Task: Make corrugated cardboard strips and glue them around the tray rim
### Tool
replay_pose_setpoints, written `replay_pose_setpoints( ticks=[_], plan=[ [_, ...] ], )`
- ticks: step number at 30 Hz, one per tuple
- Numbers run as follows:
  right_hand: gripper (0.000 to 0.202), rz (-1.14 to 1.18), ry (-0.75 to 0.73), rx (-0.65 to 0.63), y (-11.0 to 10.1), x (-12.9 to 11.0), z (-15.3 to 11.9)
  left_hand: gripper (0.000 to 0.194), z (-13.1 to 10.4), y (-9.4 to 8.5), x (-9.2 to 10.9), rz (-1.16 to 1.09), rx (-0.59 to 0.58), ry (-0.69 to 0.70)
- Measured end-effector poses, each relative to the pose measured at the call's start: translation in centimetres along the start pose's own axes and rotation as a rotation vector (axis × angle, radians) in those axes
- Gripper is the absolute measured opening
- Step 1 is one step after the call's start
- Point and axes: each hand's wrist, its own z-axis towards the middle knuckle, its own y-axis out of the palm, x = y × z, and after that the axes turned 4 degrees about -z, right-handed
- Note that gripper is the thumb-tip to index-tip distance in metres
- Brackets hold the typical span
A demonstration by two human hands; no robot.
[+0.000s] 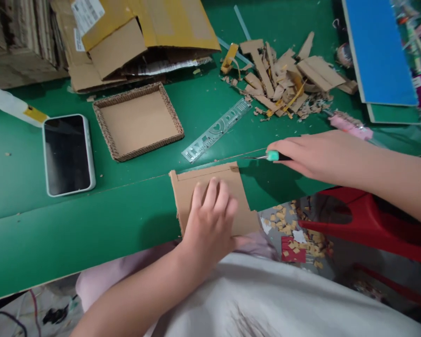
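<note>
My left hand (210, 220) presses down on a piece of brown cardboard (185, 189) at the table's front edge, fingers bent a little and apart. The cardboard has a raised strip along its left side and a line along its far edge. In my right hand (308, 154) is a slim tool with a teal and black handle (272, 155) and a thin metal tip. My fingers are closed round the handle. The tip points left, just beyond the cardboard's far right corner. Whether it touches the cardboard I cannot tell.
Behind lie a shallow cardboard tray (143, 114), a clear ruler (215, 131), a phone (69, 154) and a heap of cardboard scraps (280, 77). A yellow-taped box (175, 23) stands farther back. At the right are a blue board (382, 51) and a red chair (368, 224).
</note>
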Motion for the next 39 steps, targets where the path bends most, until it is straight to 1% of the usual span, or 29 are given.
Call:
replay_pose_setpoints(
  ticks=[3,5,7,9,15,20,25,28,31,33,36,39],
  plan=[
    [0.035,-0.126,-0.017,-0.070,-0.3,-0.8,0.4,0.085,1.4,0.2,0.6,-0.008,-0.010,0.034],
    [0.041,-0.181,-0.025,-0.127,-0.8,-1.3,0.8,0.085,2.1,0.3,0.9,-0.017,-0.050,0.032],
    [0.043,-0.217,-0.024,-0.184,-1.3,-1.5,1.1,0.085,2.4,0.5,1.2,-0.018,-0.093,0.032],
    [0.040,-0.230,-0.027,-0.224,-1.6,-1.5,1.3,0.086,2.5,0.6,1.3,-0.011,-0.118,0.038],
    [0.029,-0.213,-0.060,-0.240,-2.1,-1.5,1.6,0.089,2.3,1.0,1.3,0.012,-0.103,0.046],
    [0.031,-0.218,-0.084,-0.251,-2.6,-1.7,1.9,0.087,2.3,1.0,1.2,0.015,-0.088,0.052],
    [0.031,-0.234,-0.061,-0.304,-2.9,-1.8,2.3,0.085,2.2,1.2,1.2,0.016,-0.078,0.059],
    [0.032,-0.227,-0.058,-0.302,-2.6,-1.5,2.5,0.084,2.2,1.3,1.2,0.019,-0.072,0.063],
    [0.036,-0.188,-0.057,-0.251,-1.6,-0.9,2.2,0.085,2.2,1.3,1.2,0.021,-0.078,0.060],
    [0.040,-0.169,-0.028,-0.232,-0.9,-0.5,1.9,0.085,2.1,1.3,1.2,0.021,-0.082,0.058],
    [0.038,-0.176,0.004,-0.235,0.1,0.0,1.2,0.087,2.1,1.4,1.1,0.017,-0.080,0.061],
    [0.040,-0.172,0.027,-0.216,0.3,-0.1,0.6,0.092,2.1,1.5,1.2,0.010,-0.081,0.046]
  ],
)
